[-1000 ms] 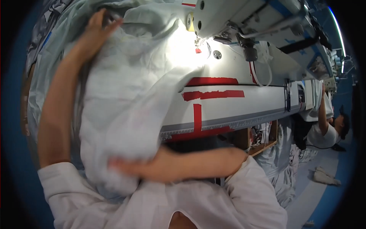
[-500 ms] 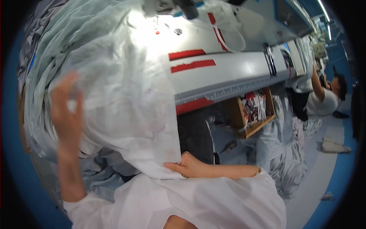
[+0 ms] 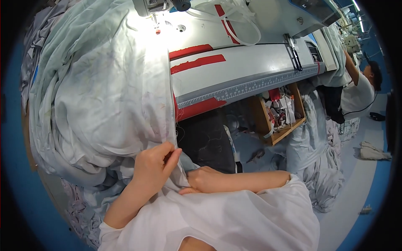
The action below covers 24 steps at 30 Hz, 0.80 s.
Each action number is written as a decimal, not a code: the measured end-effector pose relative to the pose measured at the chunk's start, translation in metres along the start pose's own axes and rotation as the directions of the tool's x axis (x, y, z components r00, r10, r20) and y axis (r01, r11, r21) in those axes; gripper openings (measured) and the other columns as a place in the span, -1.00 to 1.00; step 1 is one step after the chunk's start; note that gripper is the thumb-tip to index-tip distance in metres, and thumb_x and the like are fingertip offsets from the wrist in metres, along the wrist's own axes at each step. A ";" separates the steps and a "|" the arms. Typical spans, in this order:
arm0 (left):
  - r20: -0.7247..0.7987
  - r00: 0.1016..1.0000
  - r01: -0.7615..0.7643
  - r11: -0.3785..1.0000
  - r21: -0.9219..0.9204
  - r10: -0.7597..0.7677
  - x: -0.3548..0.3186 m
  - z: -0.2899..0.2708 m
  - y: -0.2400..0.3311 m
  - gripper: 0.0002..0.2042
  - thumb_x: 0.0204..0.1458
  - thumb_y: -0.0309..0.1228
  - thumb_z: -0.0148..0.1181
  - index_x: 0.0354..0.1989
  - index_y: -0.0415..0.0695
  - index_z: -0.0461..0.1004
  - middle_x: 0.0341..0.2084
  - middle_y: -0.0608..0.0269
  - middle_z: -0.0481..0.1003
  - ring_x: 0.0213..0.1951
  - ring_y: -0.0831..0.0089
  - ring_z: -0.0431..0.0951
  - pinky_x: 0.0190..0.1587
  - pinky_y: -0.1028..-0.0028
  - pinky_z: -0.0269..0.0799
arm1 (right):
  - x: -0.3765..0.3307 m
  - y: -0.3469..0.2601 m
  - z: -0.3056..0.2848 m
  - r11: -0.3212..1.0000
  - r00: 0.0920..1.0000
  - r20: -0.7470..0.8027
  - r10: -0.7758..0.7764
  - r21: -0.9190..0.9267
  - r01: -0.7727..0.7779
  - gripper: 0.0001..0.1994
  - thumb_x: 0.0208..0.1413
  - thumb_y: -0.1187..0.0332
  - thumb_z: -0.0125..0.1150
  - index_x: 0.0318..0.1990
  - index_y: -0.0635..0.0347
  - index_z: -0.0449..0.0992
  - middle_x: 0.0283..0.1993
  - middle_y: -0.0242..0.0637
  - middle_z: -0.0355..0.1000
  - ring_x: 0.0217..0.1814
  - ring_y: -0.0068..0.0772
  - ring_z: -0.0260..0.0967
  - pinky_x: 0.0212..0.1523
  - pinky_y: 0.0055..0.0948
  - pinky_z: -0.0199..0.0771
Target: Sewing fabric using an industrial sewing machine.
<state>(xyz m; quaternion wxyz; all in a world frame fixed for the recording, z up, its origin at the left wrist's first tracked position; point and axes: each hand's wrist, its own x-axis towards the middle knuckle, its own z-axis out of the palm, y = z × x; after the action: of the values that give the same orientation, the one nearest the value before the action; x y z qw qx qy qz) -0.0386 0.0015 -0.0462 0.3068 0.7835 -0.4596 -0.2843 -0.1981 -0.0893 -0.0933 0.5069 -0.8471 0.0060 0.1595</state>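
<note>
Pale fabric [image 3: 100, 100]: heaped and draped over the left part of the sewing table [image 3: 259, 56]. Right edge runs down from beside the brightly lit needle area, past the table front, to the person's lap.

Left hand [image 3: 154, 164]: back uppermost, thumb and fingers narrowed in a pinch on that edge. Right hand [image 3: 204, 180]: just beside the left, slightly lower; fingers curled in, gripping the lower end of the fabric, tips partly hidden.

Fine loose threads hang along the edge above the hands.

Surroundings: sewing machine [image 3: 153, 6] cut off by the upper rim. 2 red tape strips [image 3: 199, 63] lie on the tabletop, right of the fabric; ruler [image 3: 251, 85] along the table front. Wooden tray [image 3: 288, 132] below, holding scraps. 1 co-worker [image 3: 356, 95] at far right, white top, arm reaching to pale green cloth [image 3: 333, 46].
</note>
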 end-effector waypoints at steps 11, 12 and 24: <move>-0.113 0.985 -0.124 0.991 0.047 0.128 0.002 0.007 0.003 -0.88 -0.18 -0.53 0.19 -0.56 -0.20 0.35 -0.69 0.19 0.37 -0.61 0.27 0.44 -0.56 0.40 0.33 | 0.035 0.009 -0.075 0.927 0.911 -0.407 0.066 0.362 0.094 -0.70 0.20 0.25 0.01 -0.19 0.37 0.45 -0.39 -0.18 0.45 -0.38 -0.30 0.43 -0.31 -0.47 0.41; -0.131 0.982 -0.131 0.990 0.045 0.136 0.001 0.003 0.004 -0.88 -0.18 -0.53 0.19 -0.56 -0.20 0.35 -0.69 0.19 0.37 -0.61 0.27 0.44 -0.56 0.40 0.33 | 0.031 0.006 -0.081 0.988 0.795 -0.601 -0.082 0.054 0.143 -0.77 0.03 0.38 0.19 -0.19 0.33 0.48 -0.31 -0.16 0.46 -0.31 -0.22 0.44 -0.25 -0.40 0.44; -0.299 0.954 -0.059 0.986 -0.155 0.010 0.134 -0.093 -0.014 -0.91 0.07 -0.52 0.00 -0.29 -0.22 0.43 -0.52 0.19 0.46 -0.58 0.47 0.43 -0.49 0.47 0.32 | 0.047 0.027 -0.101 0.679 0.659 -0.238 -0.714 -0.465 0.568 -0.87 -0.14 0.52 0.18 -0.36 0.29 0.52 -0.14 -0.18 0.48 0.00 -0.23 0.44 0.10 -0.24 0.42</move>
<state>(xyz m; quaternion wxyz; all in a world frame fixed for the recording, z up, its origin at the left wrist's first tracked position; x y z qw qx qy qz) 0.0928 -0.0927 -0.0183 0.4401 0.7815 -0.3973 -0.1944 -0.1317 -0.1825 -0.0856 0.3580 -0.8815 -0.2233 -0.2117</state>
